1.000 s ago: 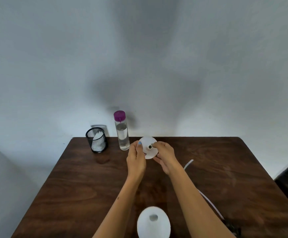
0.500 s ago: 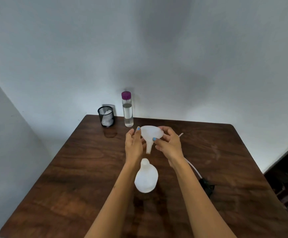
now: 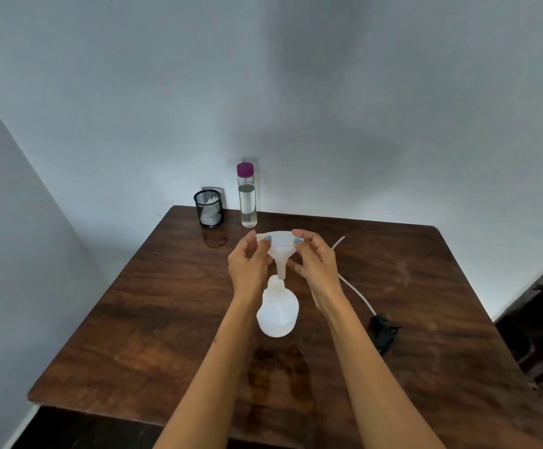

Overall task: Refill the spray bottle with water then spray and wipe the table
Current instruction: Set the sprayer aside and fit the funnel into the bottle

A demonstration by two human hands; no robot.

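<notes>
white funnel (image 3: 280, 248), spout at bottle (image 3: 277, 307) mouth

Soft, even light fills the room, a bit dim and bluish. A broad, blurry shadow spreads over the wall (image 3: 312, 131) behind the desk (image 3: 153, 306), whose dark polish reflects faintly. The wide lens bows the edges, and fine detail looks smeared.

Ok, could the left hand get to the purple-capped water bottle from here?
Probably yes: the water bottle stands just beyond the left hand with nothing between, but that hand must first release the funnel.
</notes>
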